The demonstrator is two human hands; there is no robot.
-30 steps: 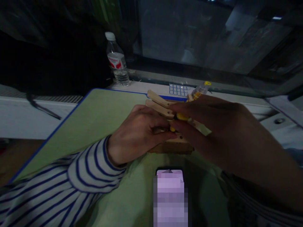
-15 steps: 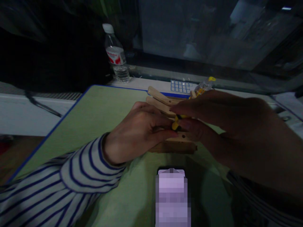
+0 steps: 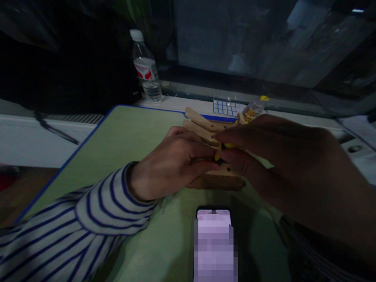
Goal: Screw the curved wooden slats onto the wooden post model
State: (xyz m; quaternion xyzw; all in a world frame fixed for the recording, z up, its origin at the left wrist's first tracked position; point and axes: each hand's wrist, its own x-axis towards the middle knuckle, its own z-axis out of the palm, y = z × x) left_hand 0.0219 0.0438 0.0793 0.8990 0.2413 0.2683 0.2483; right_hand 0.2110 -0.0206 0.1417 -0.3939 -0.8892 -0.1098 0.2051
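My right hand [image 3: 282, 164] pinches a small yellow-and-black piece [image 3: 218, 152] between thumb and fingertips. The piece looks like part of a tool handle, but most of it is covered. My left hand [image 3: 170, 164] is closed beside it, thumb and index finger meeting at the piece's left side; what they grip underneath is hidden. Both hands are over a stack of pale wooden pieces [image 3: 196, 127] with drilled holes, partly covered by my fingers. A darker wooden block edge [image 3: 216, 182] shows nearest me.
A phone [image 3: 214, 246] with a lit, blurred screen lies in front on the green table [image 3: 138, 125]. Behind stand a water bottle [image 3: 147, 70] and a clear bag [image 3: 252, 109] with yellow bits. A blue-and-white grid sheet [image 3: 225, 107] lies on the sill by the window.
The yellow-and-black piece has turned slightly between my fingers. Both hands keep nearly the same place; the whole view has shifted a little.
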